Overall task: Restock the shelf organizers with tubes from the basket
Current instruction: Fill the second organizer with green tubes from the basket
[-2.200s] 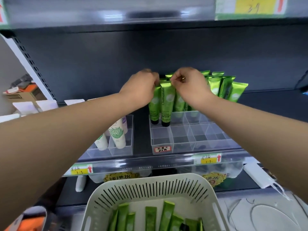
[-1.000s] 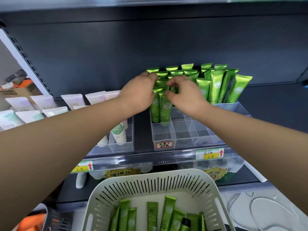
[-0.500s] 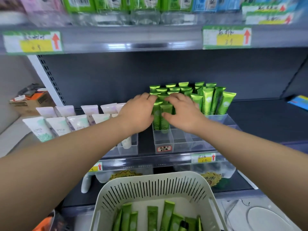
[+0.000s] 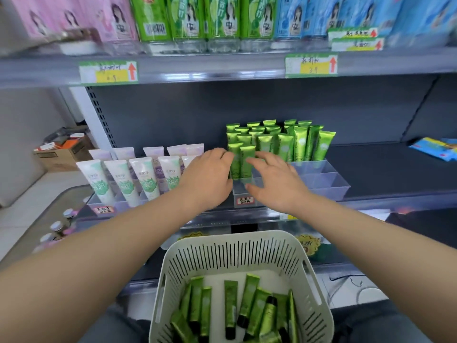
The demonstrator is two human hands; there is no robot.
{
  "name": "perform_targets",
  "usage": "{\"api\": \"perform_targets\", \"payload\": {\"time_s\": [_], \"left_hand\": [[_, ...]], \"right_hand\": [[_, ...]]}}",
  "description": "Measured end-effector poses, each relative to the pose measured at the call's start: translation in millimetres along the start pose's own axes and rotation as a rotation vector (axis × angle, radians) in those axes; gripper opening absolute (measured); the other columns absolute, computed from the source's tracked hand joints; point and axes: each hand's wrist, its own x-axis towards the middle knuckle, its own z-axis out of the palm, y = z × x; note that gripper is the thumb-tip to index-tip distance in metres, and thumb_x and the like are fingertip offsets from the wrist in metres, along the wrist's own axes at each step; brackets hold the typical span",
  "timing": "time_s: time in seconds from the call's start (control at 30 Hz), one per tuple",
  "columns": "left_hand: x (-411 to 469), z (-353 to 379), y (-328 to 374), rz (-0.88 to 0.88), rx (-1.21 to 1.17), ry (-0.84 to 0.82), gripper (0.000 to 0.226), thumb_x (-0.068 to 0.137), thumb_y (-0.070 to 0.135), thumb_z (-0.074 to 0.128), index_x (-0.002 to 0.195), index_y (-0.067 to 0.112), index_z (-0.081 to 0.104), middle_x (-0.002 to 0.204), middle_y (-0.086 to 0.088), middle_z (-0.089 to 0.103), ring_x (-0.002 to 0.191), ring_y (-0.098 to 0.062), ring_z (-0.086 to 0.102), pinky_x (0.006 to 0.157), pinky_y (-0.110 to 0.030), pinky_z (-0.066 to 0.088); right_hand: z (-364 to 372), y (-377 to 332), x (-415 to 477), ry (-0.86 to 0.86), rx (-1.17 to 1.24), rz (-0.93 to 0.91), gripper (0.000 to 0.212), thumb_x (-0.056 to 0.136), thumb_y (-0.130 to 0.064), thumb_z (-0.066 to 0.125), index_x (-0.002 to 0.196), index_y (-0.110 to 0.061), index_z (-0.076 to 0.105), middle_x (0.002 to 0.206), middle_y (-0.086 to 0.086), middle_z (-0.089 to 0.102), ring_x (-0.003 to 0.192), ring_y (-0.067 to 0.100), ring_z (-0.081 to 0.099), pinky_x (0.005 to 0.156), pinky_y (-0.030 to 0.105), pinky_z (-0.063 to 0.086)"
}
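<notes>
While the slotted, rounded plastic basket (image 4: 237, 248) sat below us holding loose glossy green tubes (image 4: 231, 305), we held our left hand (image 4: 210, 177) and right hand (image 4: 277, 184), fingers spread and gripping nothing, at the clear compartmented organizer (image 4: 326, 184), flanking its front upright tubes (image 4: 243, 159).

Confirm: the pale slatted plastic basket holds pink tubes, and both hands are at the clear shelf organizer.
Wrong colour: the head view shows green tubes in the pale slatted plastic basket. Left hand and right hand are at the clear shelf organizer.
</notes>
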Motion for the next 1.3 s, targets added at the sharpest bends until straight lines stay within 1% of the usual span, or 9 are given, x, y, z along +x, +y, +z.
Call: {"api": "perform_targets", "payload": {"time_s": [0.3,0.53,0.7,0.87,0.97,1.07,1.17,1.23,1.3], "left_hand": [[-62,18,19,-0.052,-0.050,-0.019,0.055,0.090,0.025,0.052,0.140,0.012,0.035,0.139,-0.005,0.042,0.125,-0.024,0.042,0.102,-0.036,0.038],[-109,46,24,-0.105,-0.084,-0.047,0.054,0.090,0.023,0.051,0.140,0.013,0.035,0.141,-0.004,0.041,0.127,-0.021,0.040,0.103,-0.031,0.033],[-138,72,24,-0.137,-0.092,-0.097,0.053,0.091,0.023,0.048,0.142,0.015,0.033,0.142,-0.002,0.039,0.130,-0.019,0.037,0.105,-0.029,0.031],[-166,105,28,-0.169,-0.179,-0.150,0.053,0.090,0.018,0.049,0.141,0.014,0.035,0.140,-0.001,0.041,0.127,-0.019,0.040,0.103,-0.029,0.033],[-180,131,30,-0.186,-0.225,-0.212,0.052,0.090,0.017,0.050,0.140,0.014,0.036,0.139,-0.001,0.041,0.127,-0.017,0.040,0.104,-0.027,0.035],[-187,153,28,-0.219,-0.254,-0.266,0.051,0.089,0.018,0.051,0.138,0.016,0.038,0.137,0.000,0.043,0.124,-0.016,0.042,0.103,-0.029,0.039],[-189,171,26,-0.235,-0.262,-0.316,0.051,0.089,0.018,0.050,0.139,0.016,0.037,0.136,-0.001,0.044,0.122,-0.018,0.044,0.099,-0.031,0.042],[-190,182,26,-0.243,-0.280,-0.343,0.050,0.088,0.016,0.050,0.137,0.015,0.039,0.135,-0.002,0.044,0.120,-0.019,0.044,0.096,-0.030,0.041],[-190,193,26,-0.239,-0.292,-0.376,0.049,0.088,0.016,0.051,0.136,0.014,0.039,0.134,-0.003,0.044,0.119,-0.019,0.044,0.097,-0.031,0.041]], "right_hand": [[19,-6,-48,-0.011,-0.013,-0.002,0.062,0.087,-0.044,0.050,0.143,-0.027,0.029,0.152,0.000,0.021,0.139,0.021,0.020,0.111,0.041,0.019],[55,-6,-86,-0.048,-0.007,0.008,0.064,0.085,-0.043,0.053,0.142,-0.029,0.029,0.149,0.000,0.025,0.137,0.021,0.024,0.111,0.040,0.021],[90,-2,-117,-0.143,-0.003,0.079,0.065,0.085,-0.046,0.052,0.143,-0.030,0.027,0.152,0.000,0.022,0.139,0.022,0.023,0.113,0.040,0.020],[128,5,-151,-0.279,0.025,0.107,0.066,0.086,-0.043,0.053,0.144,-0.030,0.024,0.154,0.000,0.018,0.142,0.021,0.015,0.116,0.041,0.014],[147,10,-163,-0.329,0.040,0.117,0.064,0.087,-0.042,0.052,0.144,-0.028,0.026,0.153,0.001,0.021,0.141,0.020,0.018,0.116,0.039,0.017],[160,16,-166,-0.359,0.028,0.141,0.062,0.088,-0.042,0.052,0.143,-0.027,0.028,0.150,0.001,0.026,0.139,0.021,0.022,0.113,0.039,0.021],[171,24,-163,-0.431,0.024,0.188,0.064,0.087,-0.040,0.055,0.144,-0.025,0.027,0.150,0.002,0.025,0.138,0.023,0.023,0.113,0.040,0.021],[179,30,-161,-0.489,0.010,0.205,0.066,0.087,-0.038,0.055,0.144,-0.023,0.026,0.149,0.004,0.025,0.136,0.025,0.026,0.112,0.040,0.025],[187,34,-160,-0.553,-0.016,0.212,0.067,0.087,-0.038,0.055,0.144,-0.020,0.025,0.149,0.005,0.026,0.135,0.026,0.028,0.111,0.041,0.028]]}}
